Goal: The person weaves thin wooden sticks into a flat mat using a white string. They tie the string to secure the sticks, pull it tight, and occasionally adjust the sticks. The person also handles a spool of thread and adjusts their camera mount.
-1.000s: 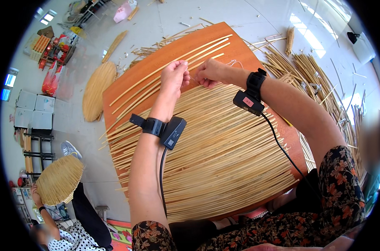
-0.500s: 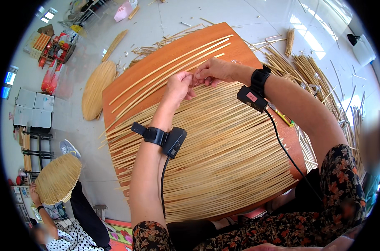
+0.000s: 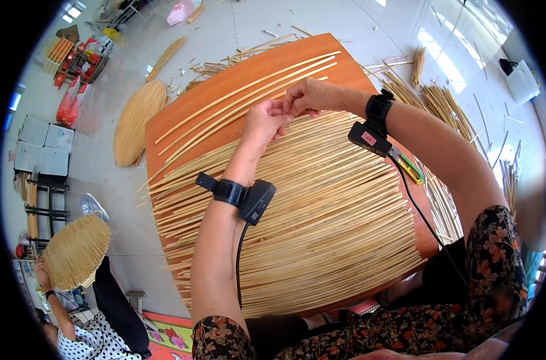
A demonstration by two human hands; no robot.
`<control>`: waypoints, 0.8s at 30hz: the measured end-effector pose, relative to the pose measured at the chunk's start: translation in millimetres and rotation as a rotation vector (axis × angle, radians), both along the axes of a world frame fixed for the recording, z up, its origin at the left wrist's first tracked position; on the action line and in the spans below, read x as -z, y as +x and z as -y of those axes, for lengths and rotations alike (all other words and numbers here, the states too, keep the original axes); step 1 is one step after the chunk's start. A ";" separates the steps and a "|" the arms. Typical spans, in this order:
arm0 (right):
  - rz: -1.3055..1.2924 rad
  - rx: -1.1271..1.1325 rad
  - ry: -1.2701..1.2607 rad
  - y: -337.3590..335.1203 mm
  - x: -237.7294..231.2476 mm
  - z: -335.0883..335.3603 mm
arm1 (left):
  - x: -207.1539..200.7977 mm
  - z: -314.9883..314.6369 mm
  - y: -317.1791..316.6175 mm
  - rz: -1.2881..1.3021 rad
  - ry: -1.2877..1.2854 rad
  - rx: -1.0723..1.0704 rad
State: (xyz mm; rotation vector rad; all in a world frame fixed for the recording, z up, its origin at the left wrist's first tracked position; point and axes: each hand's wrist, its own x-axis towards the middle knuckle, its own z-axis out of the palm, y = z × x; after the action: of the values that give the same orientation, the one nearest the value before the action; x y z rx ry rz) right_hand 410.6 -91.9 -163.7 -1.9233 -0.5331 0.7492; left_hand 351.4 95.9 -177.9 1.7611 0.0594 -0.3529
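Above the far part of a wide layer of pale plant stalks (image 3: 327, 198), my two hands meet fingertip to fingertip. My left hand (image 3: 264, 125) is closed in a pinch, and so is my right hand (image 3: 310, 96). A thin, pale thread-like strand (image 3: 289, 125) shows at their fingertips; its kind is too fine to make out. The stalks lie side by side on an orange-brown board (image 3: 171, 120). Beyond my hands, several separate stalks (image 3: 225, 99) lie spaced apart on the board.
A green and yellow cutter (image 3: 414, 171) lies beneath my right forearm. Stalk bundles (image 3: 447, 105) cover the floor at right. An oval stalk mat (image 3: 139, 123) rests at the board's left. At lower left, another person holds a round stalk mat (image 3: 78, 251). Cables hang from both my wrists.
My hands stay together and have shifted slightly right in the picture. The fine strand shows more clearly below my fingertips. The stalks look unmoved.
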 end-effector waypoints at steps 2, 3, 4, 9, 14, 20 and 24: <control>0.003 -0.015 0.001 -0.4 -2.3 -0.8 | 0.5 -0.9 -0.2 -0.009 -0.025 -0.013; -0.007 -0.020 0.004 0.1 -2.9 -1.3 | 0.3 -1.7 -0.3 -0.013 -0.036 -0.020; -0.018 -0.024 0.007 0.4 -3.2 -1.9 | 0.4 -2.9 -0.1 -0.019 -0.049 -0.019; -0.026 -0.016 0.009 2.8 -3.0 -2.2 | -2.4 -4.1 3.2 -0.057 -0.066 0.009; -0.013 0.004 0.008 1.8 -1.0 -3.3 | -3.1 -3.9 2.8 -0.061 -0.028 -0.002; 0.248 -0.004 -0.077 4.6 6.8 0.2 | 0.3 2.2 5.2 -0.046 -0.031 0.010; 0.617 0.023 -0.113 -6.4 14.9 -6.9 | 3.7 -4.1 5.2 -0.037 -0.027 -0.001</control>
State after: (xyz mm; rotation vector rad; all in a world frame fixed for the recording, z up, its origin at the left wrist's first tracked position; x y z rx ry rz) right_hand 404.2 -85.0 -178.6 -2.2600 -0.8509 0.1550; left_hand 356.6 100.0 -181.6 1.7276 0.0822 -0.3840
